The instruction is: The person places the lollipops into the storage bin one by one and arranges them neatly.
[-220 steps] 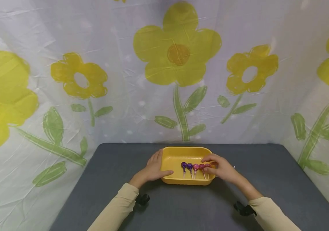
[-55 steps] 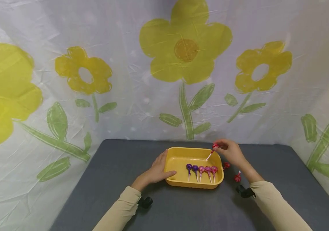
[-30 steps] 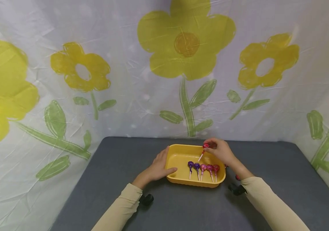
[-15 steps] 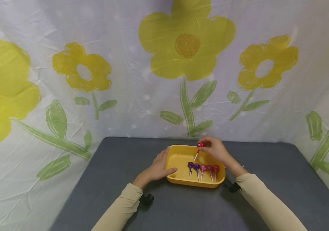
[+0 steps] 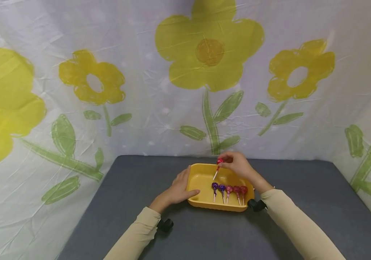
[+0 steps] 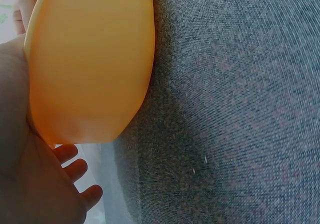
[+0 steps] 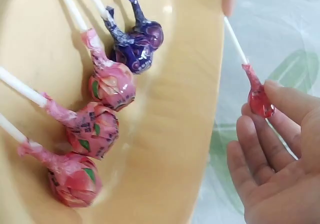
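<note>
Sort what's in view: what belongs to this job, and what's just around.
In the job:
red lollipop, in the right hand
yellow tray, left hand against it
two purple lollipops and three pink lollipops in the tray

Just around:
flowered backdrop
gray tabletop

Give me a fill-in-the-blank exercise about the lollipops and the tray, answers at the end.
1. The right grip pinches a lollipop by its wrapped head, leaving its white ____ uncovered.
2. In the yellow tray, the row of lollipops numbers ____.
3. In the head view, the row's leftmost wrapper is coloured ____.
4. In that view, the left grip touches the tray's ____ end.

Missing words: stick; five; purple; left.
</note>
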Action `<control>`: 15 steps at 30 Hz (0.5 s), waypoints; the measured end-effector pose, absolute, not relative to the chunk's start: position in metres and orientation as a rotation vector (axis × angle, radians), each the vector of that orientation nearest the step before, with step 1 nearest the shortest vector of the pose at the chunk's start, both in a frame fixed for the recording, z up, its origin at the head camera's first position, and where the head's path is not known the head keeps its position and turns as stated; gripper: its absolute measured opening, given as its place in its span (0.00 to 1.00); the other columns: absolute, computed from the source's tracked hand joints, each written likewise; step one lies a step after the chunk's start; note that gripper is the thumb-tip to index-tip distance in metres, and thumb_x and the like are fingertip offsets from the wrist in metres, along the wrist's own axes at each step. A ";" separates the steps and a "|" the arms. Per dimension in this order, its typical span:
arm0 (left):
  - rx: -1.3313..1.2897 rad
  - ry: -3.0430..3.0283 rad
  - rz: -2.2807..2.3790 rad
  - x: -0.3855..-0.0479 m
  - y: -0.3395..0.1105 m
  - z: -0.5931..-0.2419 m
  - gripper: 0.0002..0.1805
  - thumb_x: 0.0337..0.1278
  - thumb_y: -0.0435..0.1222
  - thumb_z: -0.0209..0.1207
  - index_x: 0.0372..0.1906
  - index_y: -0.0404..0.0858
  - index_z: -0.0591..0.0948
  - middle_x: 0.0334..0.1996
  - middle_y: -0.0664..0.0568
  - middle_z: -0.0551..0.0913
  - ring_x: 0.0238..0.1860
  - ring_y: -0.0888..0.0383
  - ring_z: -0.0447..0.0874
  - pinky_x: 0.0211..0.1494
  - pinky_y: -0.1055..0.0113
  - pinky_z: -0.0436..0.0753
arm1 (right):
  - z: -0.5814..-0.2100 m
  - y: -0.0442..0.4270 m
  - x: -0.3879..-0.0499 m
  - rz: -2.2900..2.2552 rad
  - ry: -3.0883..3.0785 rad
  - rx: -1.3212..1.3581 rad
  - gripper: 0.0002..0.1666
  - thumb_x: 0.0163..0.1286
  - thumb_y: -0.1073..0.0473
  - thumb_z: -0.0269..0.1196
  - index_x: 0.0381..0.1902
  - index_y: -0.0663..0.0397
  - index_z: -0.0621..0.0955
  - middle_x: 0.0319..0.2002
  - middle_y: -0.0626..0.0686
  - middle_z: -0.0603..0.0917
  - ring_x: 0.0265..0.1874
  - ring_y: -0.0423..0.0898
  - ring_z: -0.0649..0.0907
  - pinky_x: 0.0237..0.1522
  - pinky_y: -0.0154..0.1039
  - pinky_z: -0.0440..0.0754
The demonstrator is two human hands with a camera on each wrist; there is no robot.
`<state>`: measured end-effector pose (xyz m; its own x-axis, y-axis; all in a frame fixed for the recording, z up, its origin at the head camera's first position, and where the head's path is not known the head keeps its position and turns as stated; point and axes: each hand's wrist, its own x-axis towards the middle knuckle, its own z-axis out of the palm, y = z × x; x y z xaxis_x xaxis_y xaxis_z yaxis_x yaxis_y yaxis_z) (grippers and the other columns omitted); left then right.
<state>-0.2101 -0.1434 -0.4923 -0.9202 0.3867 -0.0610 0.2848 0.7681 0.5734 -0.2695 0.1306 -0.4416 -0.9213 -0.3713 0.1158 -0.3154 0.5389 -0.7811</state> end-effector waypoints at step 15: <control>0.541 2.774 0.894 -0.210 -0.145 -0.494 0.56 0.62 0.55 0.59 0.80 0.37 0.39 0.79 0.35 0.48 0.78 0.36 0.47 0.77 0.36 0.52 | -0.431 0.122 -0.277 -1.406 2.629 -0.672 0.17 0.68 0.55 0.66 0.52 0.56 0.84 0.43 0.57 0.89 0.42 0.50 0.87 0.45 0.44 0.84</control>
<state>-0.2103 -0.1450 -0.4936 -0.9182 0.3921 -0.0556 0.2859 0.7535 0.5921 -0.2774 0.1220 -0.4307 -0.8999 -0.4166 0.1289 -0.3385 0.4810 -0.8087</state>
